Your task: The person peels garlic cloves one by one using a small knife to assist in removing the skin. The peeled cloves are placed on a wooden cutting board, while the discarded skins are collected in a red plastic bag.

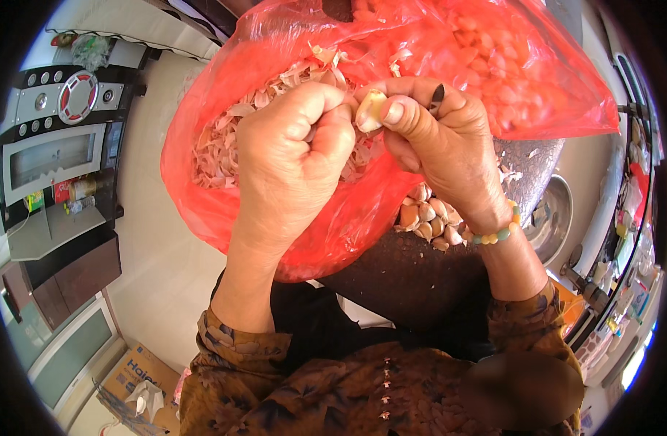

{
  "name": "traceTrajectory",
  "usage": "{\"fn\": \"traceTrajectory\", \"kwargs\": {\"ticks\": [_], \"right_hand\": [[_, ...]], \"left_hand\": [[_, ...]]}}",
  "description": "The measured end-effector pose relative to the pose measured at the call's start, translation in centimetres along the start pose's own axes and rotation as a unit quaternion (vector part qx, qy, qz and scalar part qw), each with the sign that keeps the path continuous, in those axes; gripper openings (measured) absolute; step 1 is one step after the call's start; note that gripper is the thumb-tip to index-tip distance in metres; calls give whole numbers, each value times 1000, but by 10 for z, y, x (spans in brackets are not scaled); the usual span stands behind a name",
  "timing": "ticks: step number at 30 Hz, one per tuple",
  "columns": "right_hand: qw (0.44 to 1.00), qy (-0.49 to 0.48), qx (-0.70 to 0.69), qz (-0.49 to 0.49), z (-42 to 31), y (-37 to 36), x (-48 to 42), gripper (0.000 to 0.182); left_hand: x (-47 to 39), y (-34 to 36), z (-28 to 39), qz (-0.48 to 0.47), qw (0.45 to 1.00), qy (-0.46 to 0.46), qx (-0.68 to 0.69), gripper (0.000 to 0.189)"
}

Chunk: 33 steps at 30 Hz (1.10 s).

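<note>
A pale garlic clove (370, 111) is pinched between the thumb and fingers of my right hand (439, 133), which has a beaded bracelet at the wrist. My left hand (298, 158) is curled, its fingertips meeting beside the clove; whether they grip a bit of skin is hidden. Below both hands a red plastic bag (202, 210) lies wide, full of dry garlic skins (219, 144). Under my right hand, unpeeled garlic cloves (429, 218) are heaped on the dark tabletop (409, 272). Many pale cloves (486, 60) show through red plastic at the upper right.
A metal basin (554, 218) stands lower down beyond the table's right edge. At the far left is a black and silver cabinet (55, 158) with glass doors. A cardboard box (131, 376) rests on the floor at the lower left. Cluttered shelves (633, 234) line the right side.
</note>
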State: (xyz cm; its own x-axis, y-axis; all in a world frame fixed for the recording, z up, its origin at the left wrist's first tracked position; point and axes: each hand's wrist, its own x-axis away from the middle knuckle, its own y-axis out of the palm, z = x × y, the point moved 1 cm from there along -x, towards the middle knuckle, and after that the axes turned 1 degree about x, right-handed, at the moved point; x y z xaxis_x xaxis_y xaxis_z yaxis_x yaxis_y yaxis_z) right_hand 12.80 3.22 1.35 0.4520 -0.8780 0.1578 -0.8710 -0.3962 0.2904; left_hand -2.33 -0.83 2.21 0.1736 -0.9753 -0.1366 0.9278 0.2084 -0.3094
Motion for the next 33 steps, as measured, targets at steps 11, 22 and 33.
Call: {"fn": "traceTrajectory", "kwargs": {"ticks": [11, 22, 33], "right_hand": [[994, 62, -90, -15, 2, -1, -3, 21], [999, 49, 1, 11, 3, -5, -2, 17], [996, 75, -47, -10, 3, -4, -2, 17]], "left_hand": [[-3, 4, 4, 45, 987, 156, -11, 9], [-4, -4, -3, -4, 952, 245, -185, 15], [-6, 0, -4, 21, 952, 248, -179, 13]]}}
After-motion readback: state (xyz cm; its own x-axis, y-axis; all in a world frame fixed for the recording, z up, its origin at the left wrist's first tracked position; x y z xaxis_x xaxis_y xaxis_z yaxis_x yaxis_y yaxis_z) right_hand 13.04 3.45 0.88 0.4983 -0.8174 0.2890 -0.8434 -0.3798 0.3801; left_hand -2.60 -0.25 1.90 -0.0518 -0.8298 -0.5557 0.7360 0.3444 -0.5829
